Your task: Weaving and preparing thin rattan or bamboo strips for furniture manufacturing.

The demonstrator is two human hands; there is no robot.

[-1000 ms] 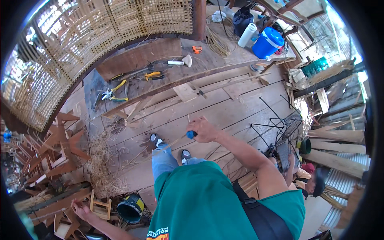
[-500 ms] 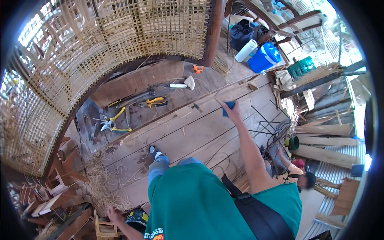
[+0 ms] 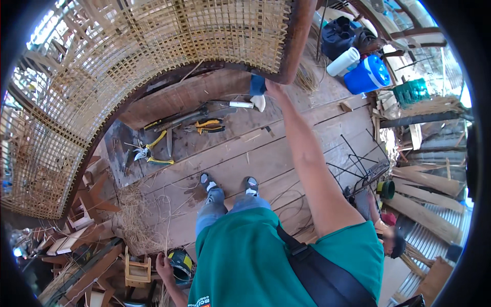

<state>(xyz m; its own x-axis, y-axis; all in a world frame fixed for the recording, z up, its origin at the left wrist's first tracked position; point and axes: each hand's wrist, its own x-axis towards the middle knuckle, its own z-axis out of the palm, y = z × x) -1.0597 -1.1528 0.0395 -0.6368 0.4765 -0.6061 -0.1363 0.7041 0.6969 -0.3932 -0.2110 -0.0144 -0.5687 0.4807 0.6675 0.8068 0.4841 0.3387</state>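
Note:
My right hand point(image 3: 274, 90) reaches far forward, its fingers closed round a small blue cloth-like piece point(image 3: 257, 85). It is under the lower corner of a curved wooden frame point(image 3: 295, 48) with woven cane webbing point(image 3: 204, 36). Low on the left, my left hand point(image 3: 163, 265) is beside a dark green bucket point(image 3: 180, 263) with a yellow label. A thin cane strand point(image 3: 168, 220) rises from its fingers, which look closed on it. Close to my right hand lies a white-handled tool point(image 3: 240, 104) with a pale, fan-shaped piece point(image 3: 259, 104).
Yellow-handled pruning shears point(image 3: 153, 151) and pliers point(image 3: 209, 126) lie on the board at the left. Cane shavings point(image 3: 135, 217) heap up near my feet. A blue water jug point(image 3: 366, 75) and a white cylinder point(image 3: 342, 62) stand at the far right. A co-worker point(image 3: 381, 225) sits at right.
My right hand has moved forward and left with the blue piece to the frame's corner. My left hand has come up beside the bucket with the strand. Both my feet now show.

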